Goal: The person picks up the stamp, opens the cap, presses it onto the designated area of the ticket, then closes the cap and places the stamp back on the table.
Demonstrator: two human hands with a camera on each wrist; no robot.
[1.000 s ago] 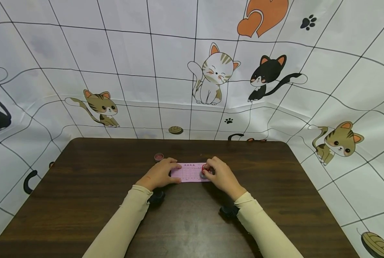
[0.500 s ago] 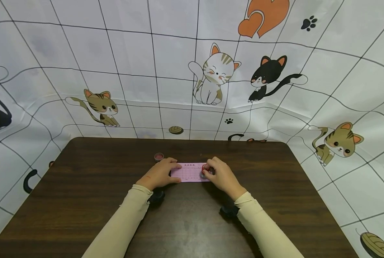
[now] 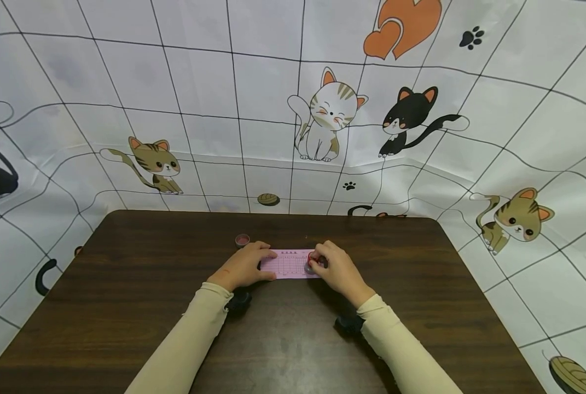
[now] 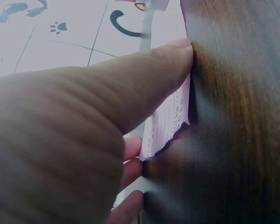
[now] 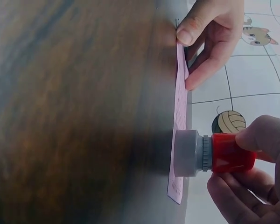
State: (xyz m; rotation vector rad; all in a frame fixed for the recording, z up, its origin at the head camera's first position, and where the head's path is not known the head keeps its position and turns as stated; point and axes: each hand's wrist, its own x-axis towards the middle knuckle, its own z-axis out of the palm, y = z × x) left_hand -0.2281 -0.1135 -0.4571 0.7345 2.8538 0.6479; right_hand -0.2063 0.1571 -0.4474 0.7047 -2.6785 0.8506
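A pink printed slip of paper (image 3: 288, 264) with a ruled table lies flat on the dark wooden table (image 3: 293, 339). My left hand (image 3: 247, 265) spans its left end, thumb on the near edge and fingers along the far edge. In the left wrist view the thumb (image 4: 154, 70) presses the paper near its torn end. With thumb and fingertips my right hand (image 3: 339, 269) pinches the red handle of a round stamp (image 5: 233, 153). Its grey base stands upright on the slip's right part, and the stamping face is hidden.
A small round cap (image 3: 242, 240), reddish inside, sits just beyond my left hand. Dark wrist cameras hang under both cuffs. Behind the table's far edge rises a white cloth (image 3: 263, 137) printed with cats and grid lines.
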